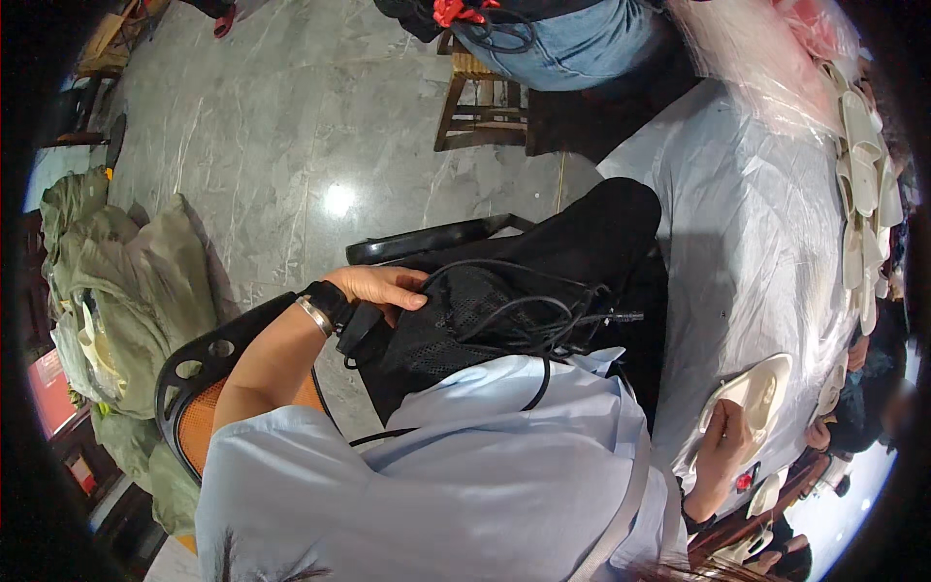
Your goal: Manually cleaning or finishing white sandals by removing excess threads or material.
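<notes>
My left hand [383, 289] is at the edge of a black mesh bag [465, 310] on my lap, thumb on top and the other fingers curled under and partly hidden. Black cables [553, 330] lie looped over the bag. Off to the right, a cream slip-on shoe [771, 383] lies on the table covered with a white sheet [722, 262]. My right hand [722, 441] is closed over the shoe's near part, its fingertips inside the opening. Whatever lies under those fingers is hidden.
Rows of similar pale shoes [858, 184] line the table's far edge, where other people's hands show. A wooden stool [475, 107] and a seated person in jeans [592, 44] are ahead. Green sacks [145, 262] stand at left, beside my chair's black armrest [189, 373].
</notes>
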Tool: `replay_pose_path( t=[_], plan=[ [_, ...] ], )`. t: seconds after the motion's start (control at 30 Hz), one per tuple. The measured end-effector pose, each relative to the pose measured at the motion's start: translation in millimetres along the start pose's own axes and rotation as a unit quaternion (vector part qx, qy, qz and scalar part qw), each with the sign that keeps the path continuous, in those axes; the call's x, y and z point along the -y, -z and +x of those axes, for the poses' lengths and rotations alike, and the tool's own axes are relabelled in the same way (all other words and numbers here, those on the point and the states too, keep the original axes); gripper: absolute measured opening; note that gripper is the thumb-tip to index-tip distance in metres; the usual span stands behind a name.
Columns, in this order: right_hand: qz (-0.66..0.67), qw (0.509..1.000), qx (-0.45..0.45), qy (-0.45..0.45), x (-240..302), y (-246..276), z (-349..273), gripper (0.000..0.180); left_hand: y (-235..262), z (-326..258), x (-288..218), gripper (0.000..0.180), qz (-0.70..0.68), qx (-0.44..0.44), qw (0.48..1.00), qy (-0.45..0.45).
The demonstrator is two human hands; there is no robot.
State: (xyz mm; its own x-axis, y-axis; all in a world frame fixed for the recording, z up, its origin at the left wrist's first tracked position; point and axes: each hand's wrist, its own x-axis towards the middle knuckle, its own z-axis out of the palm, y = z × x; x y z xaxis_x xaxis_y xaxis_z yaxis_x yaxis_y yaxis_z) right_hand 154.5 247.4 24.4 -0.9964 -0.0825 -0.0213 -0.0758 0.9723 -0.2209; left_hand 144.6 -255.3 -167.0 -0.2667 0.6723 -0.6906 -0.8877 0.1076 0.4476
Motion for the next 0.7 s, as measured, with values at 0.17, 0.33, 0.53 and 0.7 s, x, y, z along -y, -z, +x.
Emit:
replay_pose_path(
  t=[0.17, 0.33, 0.53, 0.7],
  plan=[
    [0.019, 0.999, 0.018, -0.040, 1, 0, -2, 0.011, 0, -2, 2, 0.089, 0.003, -0.008, 1.000, 0.008],
    [0.005, 1.000, -0.006, 0.000, 0, -1, -2, 0.010, 0, 3, 5, 0.089, 0.003, -0.003, 1.000, -0.002],
    [-0.001, 1.000, -0.011, 0.008, -2, -7, 4, 0.010, 8, 3, 1, 0.090, 0.023, -0.003, 1.000, 0.010],
    [0.000, 0.998, 0.045, -0.050, 6, 9, 5, 0.012, 7, -14, 4, 0.097, 0.080, -0.096, 0.992, 0.023]
  ],
)
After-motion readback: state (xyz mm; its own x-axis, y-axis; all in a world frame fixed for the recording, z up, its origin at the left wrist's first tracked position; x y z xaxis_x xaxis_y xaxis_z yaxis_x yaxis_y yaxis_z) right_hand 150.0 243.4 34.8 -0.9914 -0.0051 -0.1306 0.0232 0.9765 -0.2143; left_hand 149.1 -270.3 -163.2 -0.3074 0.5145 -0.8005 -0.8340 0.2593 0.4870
